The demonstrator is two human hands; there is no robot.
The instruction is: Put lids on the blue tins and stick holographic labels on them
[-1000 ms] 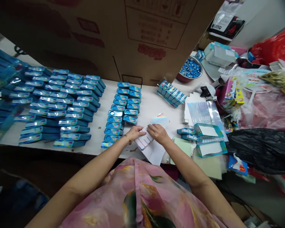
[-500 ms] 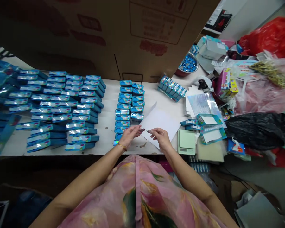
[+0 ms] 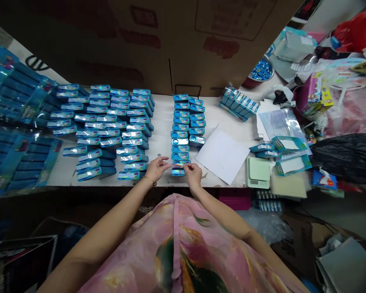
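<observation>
My left hand (image 3: 156, 169) and my right hand (image 3: 193, 176) are close together at the table's front edge, fingertips pinched. Between them runs a small thin strip (image 3: 177, 165), too small to make out as a tape or a sticker. It lies over the near end of a double row of small blue boxes (image 3: 180, 141), just above the nearest box. Right of this row lies a blank white sheet of paper (image 3: 224, 151).
Many blue boxes (image 3: 110, 141) stand in rows at left, beside larger blue packs (image 3: 21, 156). A big cardboard box (image 3: 183, 53) walls off the back. At right are a wrapped bundle (image 3: 238, 103), a pale green scale (image 3: 258, 173), a bowl of blue pieces (image 3: 261, 70) and a black bag (image 3: 347, 156).
Both hands have moved left relative to the table, from the white sheet to over the near end of the double row. The strip stays between their fingers. The view has shifted left.
</observation>
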